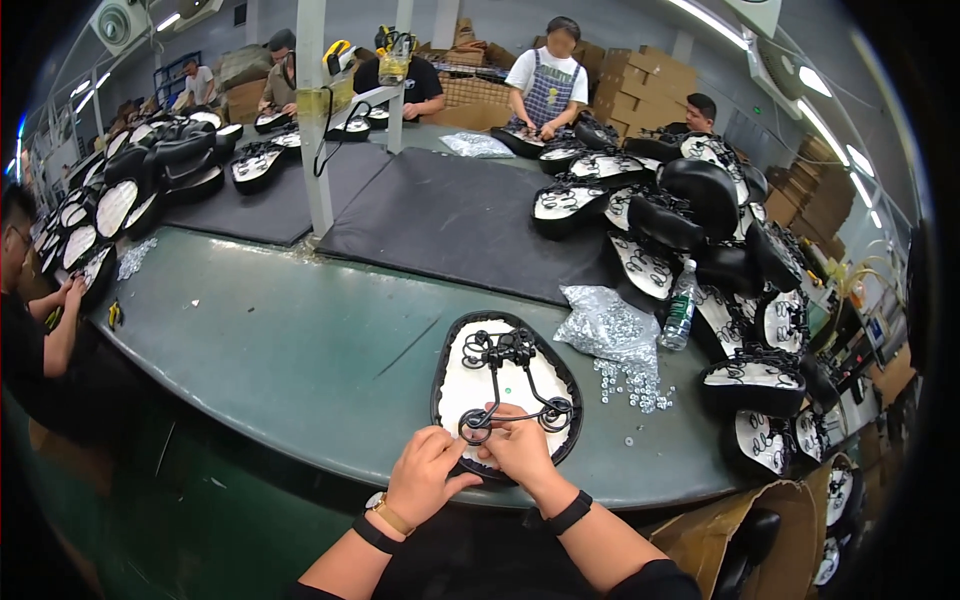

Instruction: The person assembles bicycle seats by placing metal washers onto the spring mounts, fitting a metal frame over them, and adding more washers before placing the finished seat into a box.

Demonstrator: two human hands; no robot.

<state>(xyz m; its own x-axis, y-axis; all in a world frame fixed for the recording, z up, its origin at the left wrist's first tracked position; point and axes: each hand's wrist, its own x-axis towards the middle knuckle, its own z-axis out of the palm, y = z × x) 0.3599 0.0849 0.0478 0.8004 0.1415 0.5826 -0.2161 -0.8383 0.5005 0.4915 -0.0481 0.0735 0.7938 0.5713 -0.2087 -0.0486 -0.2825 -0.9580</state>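
A bicycle saddle (528, 388) lies upside down at the table's near edge, its white underside up and its black cover folded around the rim. On it sits a black wire spring frame (515, 348) with coils and a clamp. My left hand (425, 470) is closed at the saddle's near left edge, fingertips against the near left coil (473, 424). My right hand (520, 452) reaches over the near rim, its fingers pinched beside the same coil. Anything small between the right fingertips is hidden. Right of the saddle lies a clear bag of metal nuts (607, 325), with loose nuts (640, 388) spilled before it.
A water bottle (680, 305) stands by the bag. Piled saddles (700, 200) fill the right side. Black mats (450, 215) and a white post (315, 120) are beyond. An open carton (690, 540) stands below right. Co-workers work at the far side and left.
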